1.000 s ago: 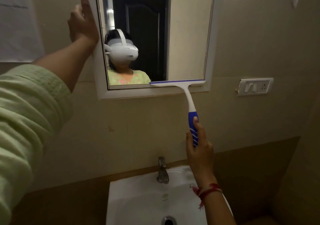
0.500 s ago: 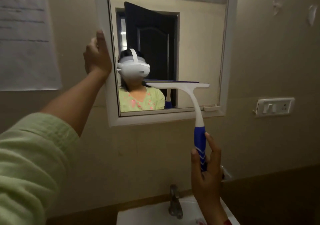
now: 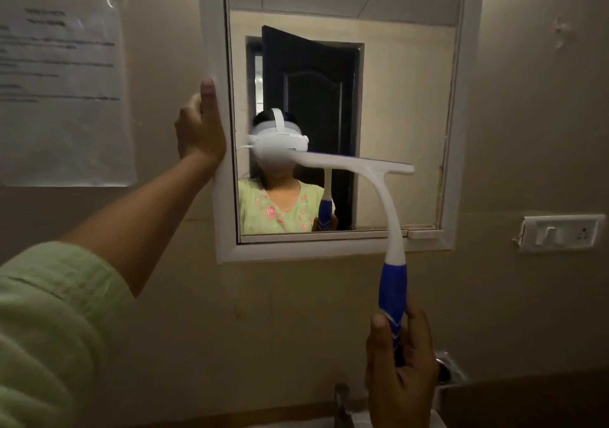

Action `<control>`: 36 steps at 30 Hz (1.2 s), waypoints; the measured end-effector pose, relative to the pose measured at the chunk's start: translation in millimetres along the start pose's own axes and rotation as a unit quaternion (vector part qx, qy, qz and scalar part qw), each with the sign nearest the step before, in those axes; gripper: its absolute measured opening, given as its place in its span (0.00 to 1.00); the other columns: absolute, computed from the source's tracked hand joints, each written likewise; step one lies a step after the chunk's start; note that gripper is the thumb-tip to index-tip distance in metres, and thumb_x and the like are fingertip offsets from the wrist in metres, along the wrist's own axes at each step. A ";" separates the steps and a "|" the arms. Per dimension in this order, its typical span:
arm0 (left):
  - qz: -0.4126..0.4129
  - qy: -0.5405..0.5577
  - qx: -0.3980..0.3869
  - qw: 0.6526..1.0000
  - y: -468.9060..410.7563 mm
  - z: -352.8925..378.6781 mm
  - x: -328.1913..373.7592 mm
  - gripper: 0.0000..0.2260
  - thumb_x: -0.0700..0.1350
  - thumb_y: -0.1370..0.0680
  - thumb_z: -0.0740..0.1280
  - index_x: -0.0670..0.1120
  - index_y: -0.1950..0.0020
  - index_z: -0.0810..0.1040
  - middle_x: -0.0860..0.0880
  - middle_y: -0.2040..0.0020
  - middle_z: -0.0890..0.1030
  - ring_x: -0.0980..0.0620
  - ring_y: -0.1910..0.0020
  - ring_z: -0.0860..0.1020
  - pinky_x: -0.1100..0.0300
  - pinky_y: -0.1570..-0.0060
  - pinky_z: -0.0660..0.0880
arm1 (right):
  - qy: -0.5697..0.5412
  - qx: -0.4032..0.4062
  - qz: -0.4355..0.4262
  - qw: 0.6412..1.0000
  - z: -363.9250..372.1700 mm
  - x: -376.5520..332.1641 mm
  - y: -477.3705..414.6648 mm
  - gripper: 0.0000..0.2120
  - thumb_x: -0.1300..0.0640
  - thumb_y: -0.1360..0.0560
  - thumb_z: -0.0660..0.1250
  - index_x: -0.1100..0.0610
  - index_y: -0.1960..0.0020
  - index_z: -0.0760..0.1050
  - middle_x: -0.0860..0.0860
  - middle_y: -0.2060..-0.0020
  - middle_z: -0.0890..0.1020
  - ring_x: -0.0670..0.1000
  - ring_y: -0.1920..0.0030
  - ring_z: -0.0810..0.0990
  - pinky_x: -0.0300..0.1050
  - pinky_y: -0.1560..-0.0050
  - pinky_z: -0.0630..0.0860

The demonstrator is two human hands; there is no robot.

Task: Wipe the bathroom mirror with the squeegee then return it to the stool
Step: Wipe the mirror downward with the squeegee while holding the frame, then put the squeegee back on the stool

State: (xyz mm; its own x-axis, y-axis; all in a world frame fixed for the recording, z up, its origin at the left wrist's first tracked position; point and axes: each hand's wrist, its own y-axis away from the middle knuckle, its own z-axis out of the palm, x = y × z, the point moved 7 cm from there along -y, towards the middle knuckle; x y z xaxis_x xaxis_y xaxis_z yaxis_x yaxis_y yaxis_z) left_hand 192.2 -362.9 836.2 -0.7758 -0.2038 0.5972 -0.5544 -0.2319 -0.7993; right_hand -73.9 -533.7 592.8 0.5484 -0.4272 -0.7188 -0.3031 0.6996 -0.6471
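The white-framed mirror (image 3: 463, 131) hangs on the beige wall straight ahead. My right hand (image 3: 400, 381) grips the blue handle of the white squeegee (image 3: 390, 229). Its blade lies level across the glass at about mid-height, right of centre. My left hand (image 3: 201, 127) holds the left edge of the mirror frame, thumb up along it. The stool is out of view.
A printed paper sheet (image 3: 62, 91) is taped to the wall at left. A white switch plate (image 3: 560, 233) sits on the wall at right. The tap's top (image 3: 342, 401) shows at the bottom edge, a metal holder (image 3: 449, 366) beside my right hand.
The squeegee blade has risen from the mirror's bottom edge to about mid-height. The view has tilted up, so the sink has dropped out of sight. My left hand stays on the frame.
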 end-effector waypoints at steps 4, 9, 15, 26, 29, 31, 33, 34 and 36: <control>-0.021 0.006 -0.003 1.000 1.2 -2.2 -0.2 0.21 0.61 0.22 0.51 0.47 0.51 0.74 0.52 0.61 0.74 0.55 0.61 0.70 0.67 0.68 0.62 | -0.047 -0.018 0.045 0.998 4.7 -9.5 11.3 0.11 0.38 0.34 0.63 0.30 0.52 0.72 0.49 0.77 0.73 0.44 0.78 0.70 0.36 0.79 0.69; -0.058 0.082 0.001 0.995 5.2 -13.9 1.9 0.21 0.56 0.21 0.53 0.43 0.36 0.66 0.43 0.39 0.70 0.48 0.44 0.72 0.66 0.57 0.69 | -0.076 -0.043 0.075 0.993 12.2 -23.1 16.8 0.12 0.41 0.36 0.63 0.28 0.53 0.73 0.50 0.78 0.73 0.45 0.79 0.69 0.36 0.79 0.68; -0.217 0.188 -0.040 0.957 84.0 -80.3 -62.0 0.22 0.57 0.20 0.49 0.48 0.30 0.61 0.49 0.31 0.66 0.52 0.41 0.71 0.55 0.49 0.70 | -0.097 -0.076 0.135 0.983 7.3 -27.8 38.8 0.15 0.43 0.40 0.67 0.33 0.54 0.76 0.52 0.79 0.72 0.46 0.80 0.69 0.37 0.80 0.67; -0.495 0.088 0.043 0.863 300.8 -281.6 -221.8 0.18 0.49 0.18 0.49 0.43 0.32 0.65 0.40 0.28 0.63 0.57 0.69 0.80 0.66 0.77 0.73 | -0.087 -0.184 0.245 0.948 14.1 -14.9 110.3 0.03 0.62 0.33 0.66 0.58 0.60 0.78 0.54 0.83 0.66 0.47 0.85 0.62 0.30 0.82 0.59; -0.547 0.074 0.081 0.830 339.9 -328.1 -231.3 0.20 0.49 0.18 0.50 0.41 0.30 0.64 0.40 0.28 0.64 0.42 0.41 0.74 0.50 0.45 0.72 | -0.094 -0.248 0.274 0.925 38.7 -7.1 137.0 0.12 0.54 0.39 0.68 0.58 0.58 0.79 0.53 0.83 0.66 0.47 0.84 0.63 0.30 0.81 0.60; -0.569 0.052 0.101 0.814 357.4 -353.7 -231.1 0.20 0.50 0.18 0.49 0.42 0.30 0.64 0.41 0.28 0.64 0.36 0.34 0.67 0.44 0.39 0.64 | -0.094 -0.295 0.284 0.907 59.0 -3.6 154.7 0.12 0.51 0.38 0.68 0.54 0.56 0.80 0.52 0.82 0.67 0.47 0.84 0.63 0.31 0.81 0.60; -0.575 0.038 0.124 0.808 366.4 -374.4 -227.9 0.20 0.50 0.18 0.49 0.42 0.30 0.64 0.41 0.28 0.64 0.38 0.35 0.68 0.47 0.42 0.64 | -0.088 -0.354 0.278 0.889 77.9 -3.3 172.5 0.09 0.49 0.35 0.67 0.49 0.56 0.79 0.51 0.82 0.68 0.47 0.84 0.64 0.31 0.80 0.61; -0.575 0.034 0.135 0.806 370.3 -386.2 -226.5 0.20 0.50 0.18 0.49 0.42 0.30 0.64 0.42 0.28 0.64 0.39 0.36 0.69 0.47 0.41 0.64 | -0.087 -0.381 0.277 0.878 87.4 -2.8 183.0 0.08 0.48 0.33 0.67 0.48 0.56 0.79 0.51 0.82 0.69 0.46 0.84 0.64 0.31 0.81 0.62; -0.571 0.031 0.151 0.806 375.5 -405.6 -221.9 0.20 0.50 0.19 0.50 0.41 0.31 0.64 0.42 0.29 0.65 0.38 0.37 0.69 0.46 0.39 0.64 | -0.084 -0.432 0.277 0.854 105.1 -3.6 203.3 0.09 0.44 0.31 0.68 0.48 0.55 0.78 0.50 0.81 0.70 0.45 0.84 0.65 0.32 0.80 0.63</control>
State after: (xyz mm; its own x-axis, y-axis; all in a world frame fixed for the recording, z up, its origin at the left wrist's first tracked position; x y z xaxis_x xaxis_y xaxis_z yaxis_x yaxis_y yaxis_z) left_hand 34.0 -19.0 376.4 0.1706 0.3526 0.9201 -0.8262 -0.4576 0.3286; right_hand -55.6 -329.8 490.5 0.2165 -0.0288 -0.9759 -0.9746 0.0521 -0.2178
